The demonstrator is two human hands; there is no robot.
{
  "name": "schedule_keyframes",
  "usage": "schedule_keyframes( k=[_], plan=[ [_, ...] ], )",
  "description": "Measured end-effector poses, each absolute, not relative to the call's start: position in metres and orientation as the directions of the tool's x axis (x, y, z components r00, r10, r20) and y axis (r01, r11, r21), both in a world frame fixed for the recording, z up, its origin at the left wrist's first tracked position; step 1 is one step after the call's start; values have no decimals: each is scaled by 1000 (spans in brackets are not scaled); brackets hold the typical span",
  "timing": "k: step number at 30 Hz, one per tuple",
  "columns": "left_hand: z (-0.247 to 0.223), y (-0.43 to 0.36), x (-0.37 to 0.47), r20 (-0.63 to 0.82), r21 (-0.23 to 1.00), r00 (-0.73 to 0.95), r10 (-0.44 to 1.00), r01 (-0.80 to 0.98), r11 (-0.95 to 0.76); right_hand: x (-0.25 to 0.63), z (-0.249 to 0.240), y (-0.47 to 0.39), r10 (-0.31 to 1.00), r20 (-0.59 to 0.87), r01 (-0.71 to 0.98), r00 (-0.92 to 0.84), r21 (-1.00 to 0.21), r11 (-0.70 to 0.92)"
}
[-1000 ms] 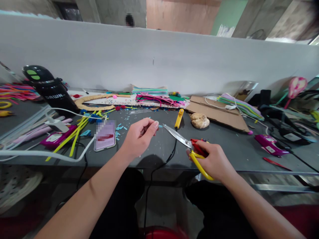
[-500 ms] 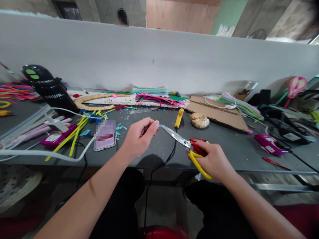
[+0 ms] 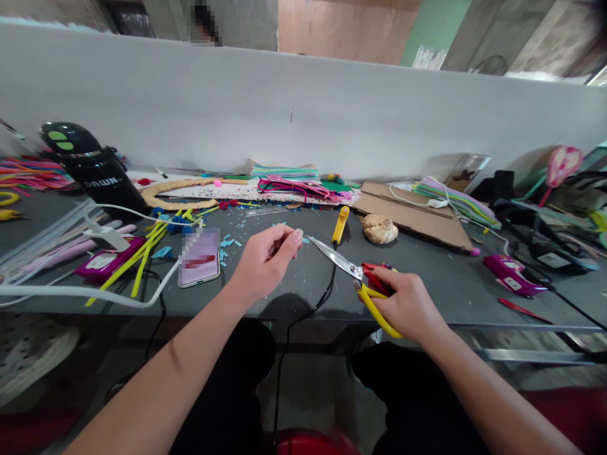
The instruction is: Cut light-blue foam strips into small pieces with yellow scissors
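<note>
My left hand [image 3: 271,258] is closed in a pinch, thumb against forefinger, above the desk. Whatever lies between the fingertips is too small to make out. Just right of them shows a tiny light blue scrap [image 3: 306,240], close to the tip of the scissors; whether it is in the air or on the desk I cannot tell. Those scissors [image 3: 337,258], with yellow handles and a red part near the pivot, are in my right hand [image 3: 406,304]. Their blades look nearly closed and point at my left fingertips.
A phone [image 3: 200,268] lies left, beside light blue scraps [image 3: 226,248] and yellow pipe cleaners [image 3: 150,246]. Behind stand a black bottle [image 3: 107,180] and pink stems [image 3: 303,188]. Further right are a yellow-handled tool [image 3: 340,224] with a black cord, a pale brown lump [image 3: 379,229] and cardboard [image 3: 417,218].
The scissors' tip has drawn slightly away from my left fingertips, and the handles have come a little closer together. My left hand has hardly moved. Beyond the partition, a blurred person has shifted left.
</note>
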State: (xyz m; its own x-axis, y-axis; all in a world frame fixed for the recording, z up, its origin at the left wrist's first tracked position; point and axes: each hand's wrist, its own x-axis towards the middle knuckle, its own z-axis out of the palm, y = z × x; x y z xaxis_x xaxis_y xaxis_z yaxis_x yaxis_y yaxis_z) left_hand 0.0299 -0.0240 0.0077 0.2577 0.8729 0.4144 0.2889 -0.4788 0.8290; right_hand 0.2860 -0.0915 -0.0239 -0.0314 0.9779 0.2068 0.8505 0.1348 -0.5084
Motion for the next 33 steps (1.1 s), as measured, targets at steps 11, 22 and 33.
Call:
schedule_keyframes(
  k=[11,22,33],
  plan=[
    [8,-24,30,427,817,261,866,299,-493,286,-27,-92,977,210,849,-39,-509,143],
    [8,-25,30,421,818,263,868,303,-489,284,-23,-92,981,188,853,-44,-504,135],
    [8,-25,30,432,804,269,861,317,-503,284,-23,-94,977,208,859,-45,-491,144]
  ],
)
